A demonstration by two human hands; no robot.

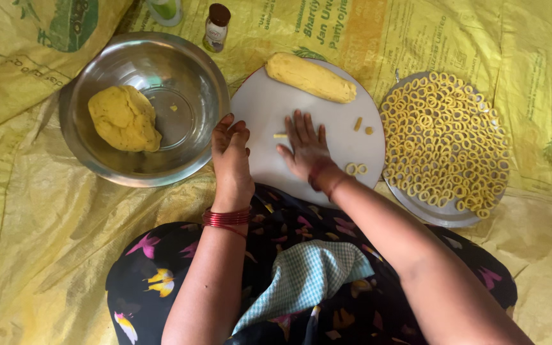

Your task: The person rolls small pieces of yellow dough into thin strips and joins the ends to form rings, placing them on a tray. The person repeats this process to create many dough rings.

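Checked cloth point(305, 275) on lap, right hand point(306, 148) fingers flat on dough strip point(280, 135), left hand point(230, 150) curled, empty.

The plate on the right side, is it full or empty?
Nearly full. The steel plate is covered with small yellow dough rings; only a narrow strip near its lower rim is bare.

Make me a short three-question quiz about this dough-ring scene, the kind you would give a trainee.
1. True or false: the right hand lies flat, palm down, on the white round board.
2. Where is the big lump of yellow dough? A) in the steel bowl B) on the plate of rings C) on the person's lap
3. Fill in: the thick dough log lies at the board's ___ edge, away from the person.

Key: 1 true; 2 A; 3 far. The left hand rests curled at the board's edge, holding nothing visible.
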